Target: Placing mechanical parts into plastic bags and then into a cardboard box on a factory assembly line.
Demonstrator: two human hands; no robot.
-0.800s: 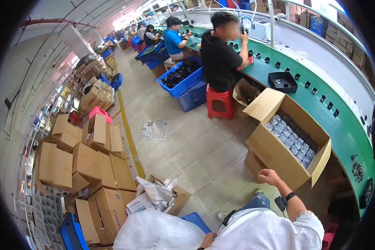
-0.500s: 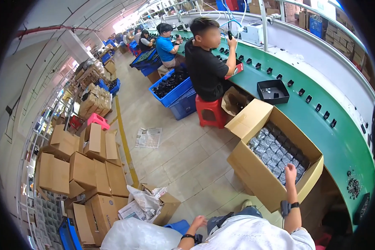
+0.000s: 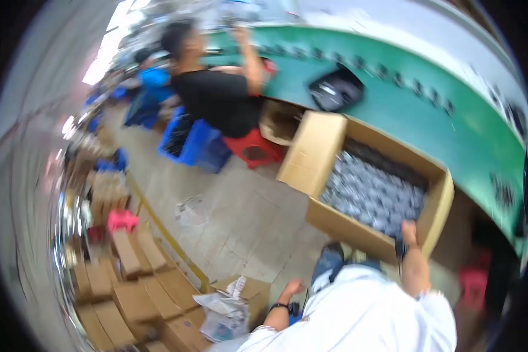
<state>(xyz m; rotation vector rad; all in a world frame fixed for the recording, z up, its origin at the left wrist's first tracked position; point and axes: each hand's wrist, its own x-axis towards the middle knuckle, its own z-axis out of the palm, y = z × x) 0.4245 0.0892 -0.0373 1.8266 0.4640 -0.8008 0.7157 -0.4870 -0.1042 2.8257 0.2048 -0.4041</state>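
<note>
A large open cardboard box (image 3: 358,227) stands at my front right, beside the green bench. Rows of small grey, plastic-wrapped items (image 3: 372,193) fill it. My right hand (image 3: 410,233) is at the box's near side, by the rim. Whether it touches the rim or an item is blurred, and its fingers are smeared. Low beside my body, my left hand (image 3: 294,287) is away from the box, nearest to a carton with crumpled paper (image 3: 226,314). Its fingers are also too blurred to read. Both wrists wear dark bands.
The green bench (image 3: 387,117) carries a black tray (image 3: 336,89) and a row of small black parts. Ahead, a person in black (image 3: 217,97) sits on a red stool (image 3: 253,151), near blue crates (image 3: 196,141). Cartons (image 3: 138,299) are stacked at my left.
The view has swung and blurred, shifting the person and bench leftward. My right hand has gone from above the wrapped items to the box's near rim. My left hand still hangs low.
</note>
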